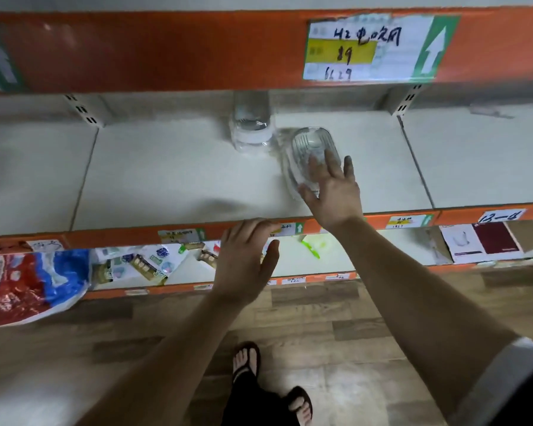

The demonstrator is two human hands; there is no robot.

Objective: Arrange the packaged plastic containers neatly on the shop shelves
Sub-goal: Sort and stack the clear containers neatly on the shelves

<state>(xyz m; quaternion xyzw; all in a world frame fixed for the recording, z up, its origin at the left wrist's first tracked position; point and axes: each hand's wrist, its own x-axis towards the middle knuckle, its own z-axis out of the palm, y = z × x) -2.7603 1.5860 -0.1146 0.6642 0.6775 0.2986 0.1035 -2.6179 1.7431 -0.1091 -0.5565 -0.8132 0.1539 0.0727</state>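
Two clear packaged plastic containers sit on the white middle shelf [173, 179]. One is a round wrapped container [251, 130] standing at the back of that shelf, near its centre. The other is an oval ribbed container [313, 149] just to the right of it and nearer the shelf's front, lying close beside the first but seemingly not touching; motion blur makes the gap hard to judge.

The right hand [333, 192] reaches over the shelf's front lip and rests on the oval container. Its fingers are straight and spread across the top, and its thumb lies along the near edge. The left hand [243, 259] hovers at the shelf's orange front edge with its fingers relaxed and apart, holding nothing.

Above the shelf, one handwritten price label [366, 47] is stuck on the orange rail. On the level below the shelf lie one red-and-blue bag [28, 284] at the left, several small packets [142, 265], one green plastic item [311, 247] and a few flat boxes [486, 241] at the right. Two sandalled feet [246, 361] stand on the wooden floor [320, 305] before the shelf.
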